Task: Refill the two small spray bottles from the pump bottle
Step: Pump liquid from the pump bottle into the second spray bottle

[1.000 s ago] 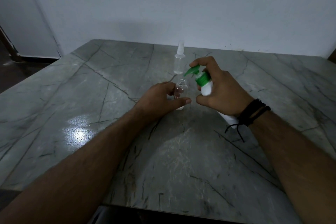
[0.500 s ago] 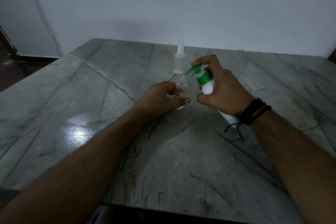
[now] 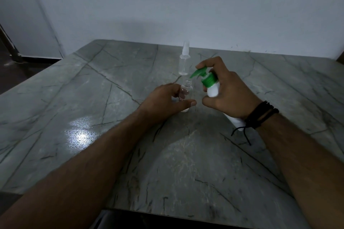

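Right hand (image 3: 230,93) grips the white pump bottle (image 3: 213,89), tilted so its green nozzle (image 3: 198,73) points left and down toward the open neck of a small clear bottle; the forefinger lies over the pump head. Left hand (image 3: 167,101) holds that uncapped spray bottle (image 3: 186,95), fingers and thumb curled round it, while it stands upright on the marble table (image 3: 93,98) about midway between the left and right edges. Nozzle tip and bottle mouth are near but apart. Just behind them, toward the far edge, the second spray bottle (image 3: 184,61) stands upright with its sprayer cap on, close behind the nozzle and the right forefinger. Black cord bracelets (image 3: 260,115) circle the right wrist, a loose end hanging down over the stone. Bare stone spreads wide toward the left edge, the right edge and the near edge, crossed only by both forearms. Behind the far edge rises a plain wall (image 3: 186,5).
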A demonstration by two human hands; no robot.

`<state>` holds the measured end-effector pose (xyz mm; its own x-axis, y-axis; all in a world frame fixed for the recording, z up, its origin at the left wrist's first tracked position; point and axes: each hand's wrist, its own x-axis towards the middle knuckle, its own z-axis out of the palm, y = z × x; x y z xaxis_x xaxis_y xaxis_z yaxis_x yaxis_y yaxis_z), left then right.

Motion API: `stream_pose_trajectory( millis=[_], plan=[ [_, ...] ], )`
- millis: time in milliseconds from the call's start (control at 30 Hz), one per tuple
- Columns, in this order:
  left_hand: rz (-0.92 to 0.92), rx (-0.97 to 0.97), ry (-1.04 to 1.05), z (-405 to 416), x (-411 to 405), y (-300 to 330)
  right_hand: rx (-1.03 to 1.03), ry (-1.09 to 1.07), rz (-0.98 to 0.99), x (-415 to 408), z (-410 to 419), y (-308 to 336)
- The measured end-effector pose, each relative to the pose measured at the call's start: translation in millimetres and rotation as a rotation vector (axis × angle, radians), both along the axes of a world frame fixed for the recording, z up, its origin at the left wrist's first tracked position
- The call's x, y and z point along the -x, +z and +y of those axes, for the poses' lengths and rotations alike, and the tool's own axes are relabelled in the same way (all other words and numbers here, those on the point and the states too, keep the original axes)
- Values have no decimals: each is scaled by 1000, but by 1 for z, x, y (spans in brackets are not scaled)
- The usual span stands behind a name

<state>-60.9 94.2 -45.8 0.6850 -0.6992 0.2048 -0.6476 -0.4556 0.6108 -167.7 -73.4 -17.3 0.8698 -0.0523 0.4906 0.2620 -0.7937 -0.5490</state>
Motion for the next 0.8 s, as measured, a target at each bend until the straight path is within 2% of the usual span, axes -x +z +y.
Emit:
stream_pose_trajectory(
  millis=[800],
  plan=[
    [-3, 5, 11, -1, -2, -3, -3, 3, -10, 1, -1, 1]
  ],
)
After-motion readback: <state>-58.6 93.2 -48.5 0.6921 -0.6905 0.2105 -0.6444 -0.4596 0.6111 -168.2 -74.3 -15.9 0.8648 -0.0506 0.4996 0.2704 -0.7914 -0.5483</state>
